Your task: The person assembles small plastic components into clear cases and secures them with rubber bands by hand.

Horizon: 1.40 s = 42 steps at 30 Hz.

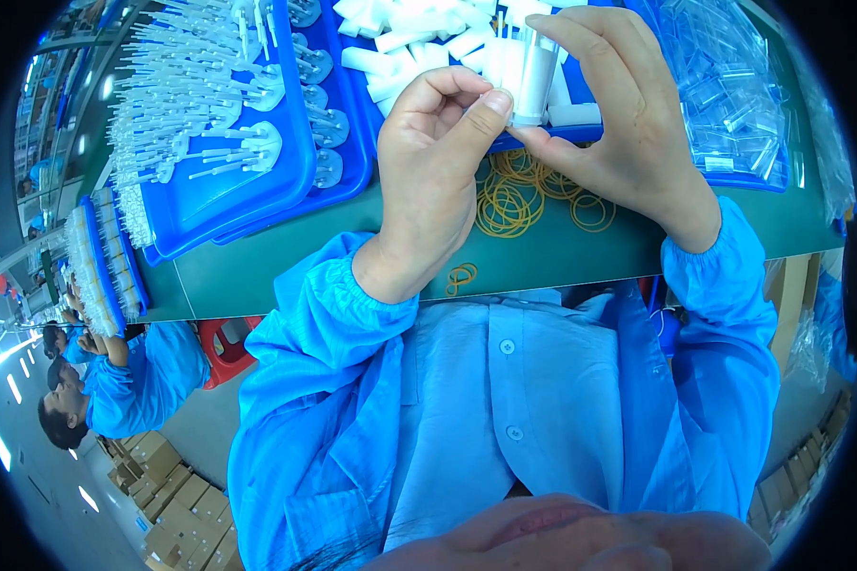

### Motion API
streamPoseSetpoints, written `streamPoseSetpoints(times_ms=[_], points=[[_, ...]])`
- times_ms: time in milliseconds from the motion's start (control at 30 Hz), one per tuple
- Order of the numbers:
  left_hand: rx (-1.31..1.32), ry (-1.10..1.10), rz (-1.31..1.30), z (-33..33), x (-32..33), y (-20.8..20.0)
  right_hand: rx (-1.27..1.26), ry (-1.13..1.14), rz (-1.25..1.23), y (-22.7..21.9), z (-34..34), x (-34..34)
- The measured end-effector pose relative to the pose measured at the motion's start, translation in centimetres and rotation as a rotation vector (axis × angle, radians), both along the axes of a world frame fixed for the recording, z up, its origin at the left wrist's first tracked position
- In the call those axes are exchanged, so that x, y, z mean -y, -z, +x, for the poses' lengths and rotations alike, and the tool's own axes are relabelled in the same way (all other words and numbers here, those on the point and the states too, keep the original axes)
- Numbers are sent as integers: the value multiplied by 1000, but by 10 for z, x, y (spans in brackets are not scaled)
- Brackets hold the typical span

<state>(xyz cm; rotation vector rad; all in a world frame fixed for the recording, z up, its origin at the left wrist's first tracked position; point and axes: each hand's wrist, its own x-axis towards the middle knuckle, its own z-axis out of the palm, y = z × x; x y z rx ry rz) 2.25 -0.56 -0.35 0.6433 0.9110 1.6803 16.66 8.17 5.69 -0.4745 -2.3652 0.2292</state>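
A clear plastic tube (pixel 540 76), with something white inside or just behind it, stands upright between my hands at the far side of the table. My right hand (pixel 628 114) spans it, a finger at its upper end and the thumb by its lower end. Thumb and curled fingers of my left hand (pixel 433 157) pinch at the tube's left side; what lies under those fingertips is partly hidden. Just beyond, white foam-like cylinders (pixel 367 62) fill a blue tray. Yellow rubber bands (pixel 509 205) lie on the green table below the hands.
At left, stacked blue trays (pixel 300 181) carry white pronged parts (pixel 248 152). Clear plastic pieces (pixel 724 86) fill a tray at right. Small orange bands (pixel 461 278) lie near the table's front edge. Another person in blue (pixel 152 381) works at far left, beside a red stool (pixel 224 352).
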Motion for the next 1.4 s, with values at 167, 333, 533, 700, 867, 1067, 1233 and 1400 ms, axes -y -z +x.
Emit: streamPoseSetpoints(times_ms=[167, 333, 533, 700, 867, 1067, 1233, 1400], points=[[12, -21, 10, 1, 0, -1, -29, -26, -24, -1, -2, 1], [-7, 18, 44, 2, 0, 3, -14, -31, 29, -2, 2, 0], [-44, 30, 16, 3, 3, 3, -67, -35, 86, 37, 7, -12], [-290, -146, 91, -3, -1, 3, -156, -18, 93, 20, 17, -27], [-370, -213, 115, -4, -3, -9, 114, 512, 265, 19, 101, -109], [-413, -159, 186, -7, -7, 4, 376, 613, 41, 29, 121, -131], [-361, -142, 94, -8, -8, 0, 364, 651, -91, 28, 112, -124], [-233, -87, 80, -14, -8, -2, 443, 589, 110, 39, 118, -130]])
